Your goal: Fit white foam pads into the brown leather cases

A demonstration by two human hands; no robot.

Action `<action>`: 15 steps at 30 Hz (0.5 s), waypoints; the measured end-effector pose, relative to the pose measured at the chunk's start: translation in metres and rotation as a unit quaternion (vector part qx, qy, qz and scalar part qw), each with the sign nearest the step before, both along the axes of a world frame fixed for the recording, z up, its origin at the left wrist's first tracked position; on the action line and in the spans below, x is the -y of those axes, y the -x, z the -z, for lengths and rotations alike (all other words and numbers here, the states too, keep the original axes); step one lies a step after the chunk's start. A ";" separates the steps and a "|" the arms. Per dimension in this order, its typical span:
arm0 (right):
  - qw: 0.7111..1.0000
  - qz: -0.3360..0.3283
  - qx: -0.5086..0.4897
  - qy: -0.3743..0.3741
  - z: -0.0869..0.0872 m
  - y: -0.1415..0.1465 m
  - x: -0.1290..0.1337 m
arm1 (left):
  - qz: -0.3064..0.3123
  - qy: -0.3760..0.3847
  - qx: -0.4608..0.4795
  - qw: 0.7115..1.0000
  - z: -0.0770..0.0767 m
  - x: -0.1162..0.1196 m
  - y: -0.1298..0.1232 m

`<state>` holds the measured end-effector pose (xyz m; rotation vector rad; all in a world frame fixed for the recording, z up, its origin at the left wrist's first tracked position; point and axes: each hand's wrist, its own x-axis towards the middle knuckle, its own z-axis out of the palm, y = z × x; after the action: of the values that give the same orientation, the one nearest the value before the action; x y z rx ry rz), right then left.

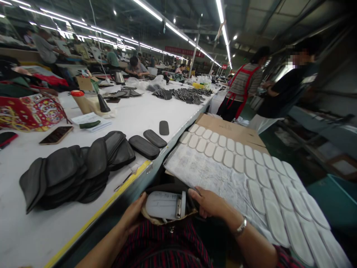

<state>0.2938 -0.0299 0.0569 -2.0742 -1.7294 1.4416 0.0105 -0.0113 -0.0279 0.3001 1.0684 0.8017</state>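
Where strip lights run down a long factory hall, a white worktable [145,111] stretches far on the left. On it near lies a heap of dark pads [75,167], with a phone [56,134] just beyond. To the right, a sheet [212,171] carries rows of pale oval pieces [245,163]. Near, over the lap, the left hand [133,215] and right hand [209,203] each grip an end of a white template [164,204], fingers curled around it.
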 end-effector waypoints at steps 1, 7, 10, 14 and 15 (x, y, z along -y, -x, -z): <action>0.999 -0.032 0.003 0.022 -0.006 0.006 0.002 | 0.001 0.003 0.016 1.000 0.001 0.001 0.000; 0.993 -0.031 -0.059 0.102 -0.005 0.039 -0.003 | 0.018 -0.022 0.059 0.998 0.000 0.011 0.006; 0.997 -0.038 -0.003 0.074 -0.006 0.050 -0.014 | 0.050 -0.073 0.069 0.994 0.002 0.018 0.008; 0.993 -0.082 0.071 0.037 -0.011 0.047 -0.020 | 0.085 -0.160 0.009 0.983 0.011 0.023 0.007; 0.995 -0.073 0.060 0.041 -0.009 0.039 -0.018 | 0.104 -0.164 -0.021 0.981 0.013 0.024 0.007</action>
<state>0.2544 -0.0119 0.0660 -2.1582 -1.9364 1.4783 0.0033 -0.0350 -0.0404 0.6981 0.9234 0.7840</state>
